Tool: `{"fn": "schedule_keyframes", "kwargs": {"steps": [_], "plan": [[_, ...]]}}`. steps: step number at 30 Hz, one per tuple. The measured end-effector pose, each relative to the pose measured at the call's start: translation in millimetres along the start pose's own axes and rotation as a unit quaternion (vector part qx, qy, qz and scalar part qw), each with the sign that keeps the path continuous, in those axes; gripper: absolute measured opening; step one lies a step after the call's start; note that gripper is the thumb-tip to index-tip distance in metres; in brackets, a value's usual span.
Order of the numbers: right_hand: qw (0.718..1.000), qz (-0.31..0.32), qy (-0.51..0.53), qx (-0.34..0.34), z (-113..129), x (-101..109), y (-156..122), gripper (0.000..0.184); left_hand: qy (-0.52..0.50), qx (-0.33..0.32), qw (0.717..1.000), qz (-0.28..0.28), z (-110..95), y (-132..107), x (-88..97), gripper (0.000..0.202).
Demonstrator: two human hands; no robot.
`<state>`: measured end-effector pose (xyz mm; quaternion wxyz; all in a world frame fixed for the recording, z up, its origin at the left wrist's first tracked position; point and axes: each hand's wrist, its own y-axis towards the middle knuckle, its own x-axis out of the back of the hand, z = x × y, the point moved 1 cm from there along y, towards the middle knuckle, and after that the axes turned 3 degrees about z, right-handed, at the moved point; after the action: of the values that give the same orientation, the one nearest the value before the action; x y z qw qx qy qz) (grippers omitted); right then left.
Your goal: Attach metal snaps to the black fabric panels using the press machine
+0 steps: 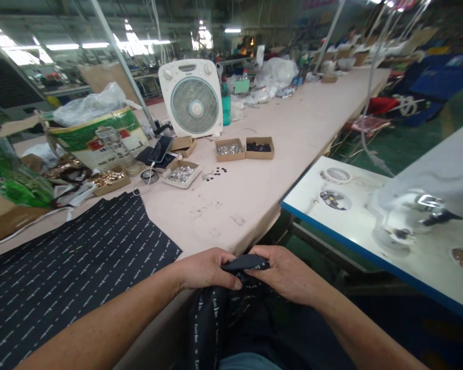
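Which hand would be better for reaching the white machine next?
Probably the right hand: it's nearer the white machine than the left hand is. Both grip black printed cloth, so the right would first have to let go.

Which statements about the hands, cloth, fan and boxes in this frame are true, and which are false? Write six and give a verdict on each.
1. The left hand and right hand both hold a dark cloth with pale print. True.
2. The right hand is pressing on the machine. False: it grips the dark cloth.
3. A fan stands on the pinkish table. True.
4. A large printed sheet lies on the table at the left of the picture. True.
5. That sheet is bright yellow. False: it is dark with rows of pale print.
6. The two side-by-side boxes right of the fan's base both hold silver pieces. False: the left box does, but the right box holds black pieces.
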<state>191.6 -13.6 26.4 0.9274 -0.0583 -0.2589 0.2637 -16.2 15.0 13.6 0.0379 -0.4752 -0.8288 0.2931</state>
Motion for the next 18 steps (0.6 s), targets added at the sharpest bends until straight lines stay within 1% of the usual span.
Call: {"fn": "schedule_keyframes", "kwargs": {"steps": [4,6,8,9,11,13,14,15,18], "plan": [[1.000,-0.002,0.009,-0.020,-3,3,8,0.023,-0.038,-0.036,0.999,-0.002,7,9,4.2,0.023],[0.999,0.001,0.014,-0.033,-6,8,11,0.020,-0.048,-0.058,0.997,-0.010,12,16,4.4,0.023],[0.998,0.024,0.019,-0.046,-6,16,13,0.010,-0.046,-0.080,0.995,-0.023,16,24,3.4,0.020],[0.998,0.044,0.023,-0.048,-5,22,15,0.008,-0.042,-0.091,0.995,-0.030,18,27,2.5,0.018],[0.995,0.084,0.040,-0.034,1,34,20,0.026,-0.030,-0.111,0.992,-0.049,21,31,0.0,0.018],[0.993,0.096,0.071,-0.012,8,46,31,0.043,-0.010,-0.127,0.990,-0.066,23,33,-2.9,0.018],[0.993,0.081,0.082,-0.005,10,50,40,0.045,0.005,-0.132,0.989,-0.072,25,33,-4.1,0.017],[0.995,0.053,0.084,-0.002,11,52,52,0.043,0.021,-0.131,0.988,-0.078,27,33,-5.0,0.016],[0.998,-0.058,0.035,-0.004,3,53,96,0.033,0.045,-0.113,0.989,-0.083,35,39,-4.0,0.016]]}}
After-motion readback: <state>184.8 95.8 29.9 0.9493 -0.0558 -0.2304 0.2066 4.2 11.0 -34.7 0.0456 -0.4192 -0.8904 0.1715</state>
